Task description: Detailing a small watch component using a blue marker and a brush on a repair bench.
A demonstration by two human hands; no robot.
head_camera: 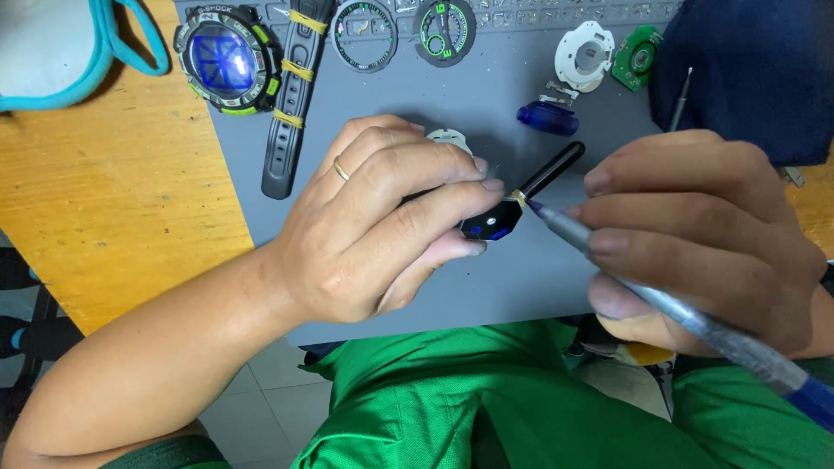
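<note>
1. My left hand (391, 227) is closed around a black watch strap piece (521, 195), thumb and fingers pinching its wide end over the grey work mat (521, 278).
2. The strap piece's narrow end sticks out past my fingertips, angled up and away from me above the mat.
3. My right hand (704, 234) grips a grey-shafted tool with a blue handle (678, 308) like a pen; its tip touches the strap piece at the small yellow band near the wide end.
4. On the mat's far left corner lies a watch case with a blue face (224, 59), and just beside it a second black strap with yellow bands (291, 104).
5. Along the mat's far edge sit two round dial rings (365, 35).
6. Farther right on the mat are a white round module holder (584, 56), a green circuit board (638, 59) and a small blue part (547, 118).
7. Off the mat's left edge, on the wooden table (104, 191), lies a white and teal item (61, 52).
</note>
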